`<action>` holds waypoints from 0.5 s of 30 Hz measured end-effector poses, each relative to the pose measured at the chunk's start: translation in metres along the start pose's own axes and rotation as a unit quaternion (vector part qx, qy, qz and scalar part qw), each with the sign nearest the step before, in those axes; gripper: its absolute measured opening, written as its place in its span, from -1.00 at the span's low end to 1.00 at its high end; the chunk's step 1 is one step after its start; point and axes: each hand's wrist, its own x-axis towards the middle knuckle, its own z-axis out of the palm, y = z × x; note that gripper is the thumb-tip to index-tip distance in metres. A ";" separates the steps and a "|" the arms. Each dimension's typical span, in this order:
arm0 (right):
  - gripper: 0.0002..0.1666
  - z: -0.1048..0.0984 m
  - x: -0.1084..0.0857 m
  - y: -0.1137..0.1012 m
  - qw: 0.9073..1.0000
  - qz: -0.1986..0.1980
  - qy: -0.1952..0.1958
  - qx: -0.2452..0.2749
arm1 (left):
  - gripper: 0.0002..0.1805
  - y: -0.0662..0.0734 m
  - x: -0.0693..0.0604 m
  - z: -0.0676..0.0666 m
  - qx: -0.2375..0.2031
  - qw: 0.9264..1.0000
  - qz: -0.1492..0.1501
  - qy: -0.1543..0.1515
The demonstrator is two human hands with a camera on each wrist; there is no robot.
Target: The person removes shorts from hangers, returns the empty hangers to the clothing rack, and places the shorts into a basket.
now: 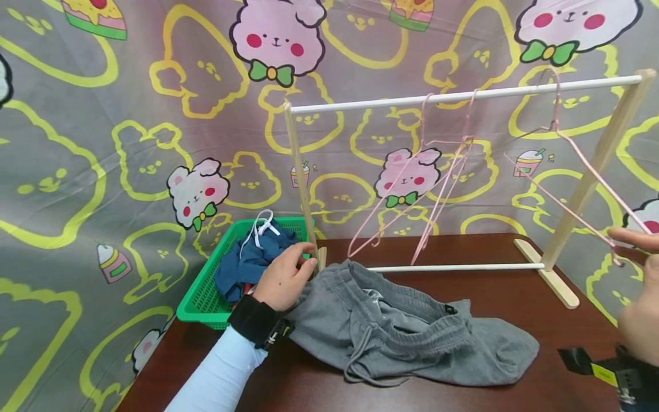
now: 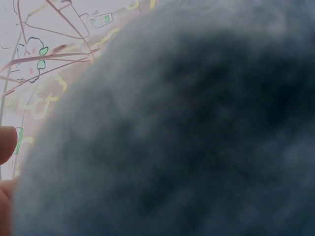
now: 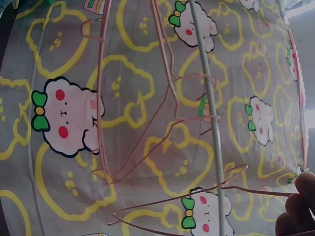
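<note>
At the right edge of the head view, my right hand (image 1: 643,306) pinches a pink clothes hanger (image 1: 589,157) whose hook is at the white bar. Its fingers (image 3: 300,209) and the hanger's thin wire also show in the right wrist view. Grey drawstring shorts (image 1: 412,349) lie on the table, waistband upward. My left hand (image 1: 285,277) is over their left end, beside the basket, fingers loosely bent and thumb apart. Whether it touches the cloth is hard to tell. A blurred grey-blue mass (image 2: 172,128) fills most of the left wrist view.
A wooden rack with a white top bar (image 1: 360,105) stands on the brown table (image 1: 494,252). Two more pink hangers (image 1: 391,189) hang mid-bar. The green basket (image 1: 206,309) at left holds dark blue clothing (image 1: 247,260) with a white cord. A patterned curtain (image 1: 139,103) closes the back.
</note>
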 end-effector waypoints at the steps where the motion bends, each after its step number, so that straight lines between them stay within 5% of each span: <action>1: -0.54 0.000 -0.001 0.000 1.000 0.013 -0.001 -0.010 | -0.55 0.000 0.000 0.000 -0.001 1.000 0.001 -0.001; 6: -0.54 0.008 -0.004 0.001 0.998 0.065 0.006 0.010 | -0.56 0.001 -0.001 0.001 0.000 1.000 0.006 0.002; 10: -0.56 0.013 -0.009 0.005 0.997 0.057 0.007 0.049 | -0.56 0.001 -0.001 0.001 -0.003 1.000 0.010 0.002; 15: -0.52 0.015 -0.018 0.009 0.997 0.076 -0.031 0.013 | -0.57 0.001 -0.001 0.001 -0.003 1.000 0.010 0.006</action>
